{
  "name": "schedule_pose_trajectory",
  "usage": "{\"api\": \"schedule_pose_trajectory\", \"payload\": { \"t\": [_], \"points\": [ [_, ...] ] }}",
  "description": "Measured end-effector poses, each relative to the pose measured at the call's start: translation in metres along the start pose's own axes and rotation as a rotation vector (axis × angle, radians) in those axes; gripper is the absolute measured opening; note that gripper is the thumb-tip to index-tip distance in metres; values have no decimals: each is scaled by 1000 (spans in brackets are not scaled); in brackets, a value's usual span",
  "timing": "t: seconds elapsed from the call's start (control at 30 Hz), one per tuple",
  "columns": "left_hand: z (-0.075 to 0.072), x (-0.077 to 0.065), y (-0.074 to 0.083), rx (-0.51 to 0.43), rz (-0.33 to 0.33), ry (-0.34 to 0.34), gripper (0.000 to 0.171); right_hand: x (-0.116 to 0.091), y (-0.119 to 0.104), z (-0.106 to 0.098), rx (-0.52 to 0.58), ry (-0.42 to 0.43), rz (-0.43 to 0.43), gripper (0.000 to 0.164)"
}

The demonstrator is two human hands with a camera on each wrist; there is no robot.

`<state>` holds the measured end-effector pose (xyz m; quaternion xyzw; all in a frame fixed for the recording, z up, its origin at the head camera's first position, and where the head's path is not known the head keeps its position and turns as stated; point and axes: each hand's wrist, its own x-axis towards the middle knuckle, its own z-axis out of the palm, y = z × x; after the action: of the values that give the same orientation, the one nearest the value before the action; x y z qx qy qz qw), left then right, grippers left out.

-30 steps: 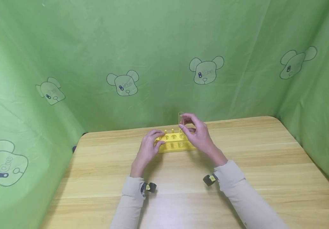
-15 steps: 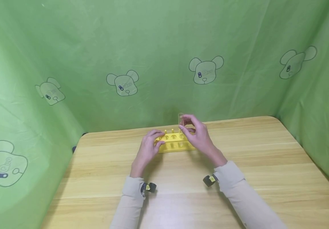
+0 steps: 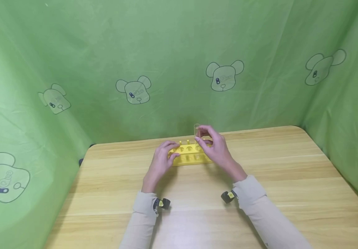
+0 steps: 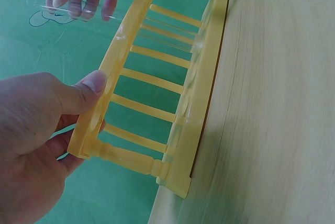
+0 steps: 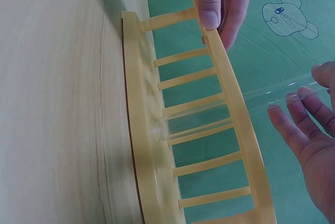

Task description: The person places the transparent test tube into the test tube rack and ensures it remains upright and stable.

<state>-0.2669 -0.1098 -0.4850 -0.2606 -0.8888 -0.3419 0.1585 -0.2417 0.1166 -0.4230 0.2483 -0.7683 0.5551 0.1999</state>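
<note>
A yellow test tube rack [image 3: 189, 159] stands upright near the far edge of the table. At the rack's left end, my left hand [image 3: 160, 160] grips the top bar between thumb and fingers, as the left wrist view shows up close. My right hand [image 3: 218, 149] pinches a clear test tube [image 3: 197, 130] near its upper end. The tube [image 5: 269, 96] passes down through a hole in the top bar, and its rounded bottom reaches the rack's base [image 5: 138, 109] in the right wrist view. Several holes of the rack hold no tube; my right hand hides its right end.
The wooden table [image 3: 191, 214] extends around the rack, with much of its surface toward me and to both sides. Green curtains [image 3: 179, 52] printed with bear heads hang behind it and along both sides. Black camera mounts [image 3: 227, 196] sit on my wrists.
The test tube has sunk slightly lower in the rack, and my right hand has come down a little with it. My left hand and the rack have stayed in place.
</note>
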Motion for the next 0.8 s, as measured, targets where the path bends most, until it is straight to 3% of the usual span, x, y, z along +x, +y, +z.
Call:
{"api": "schedule_pose_trajectory", "payload": {
  "t": [0.8],
  "points": [
    [0, -1, 1, -11, -1, 3, 35, -3, 4, 0, 7, -1, 13, 35]
  ]
}}
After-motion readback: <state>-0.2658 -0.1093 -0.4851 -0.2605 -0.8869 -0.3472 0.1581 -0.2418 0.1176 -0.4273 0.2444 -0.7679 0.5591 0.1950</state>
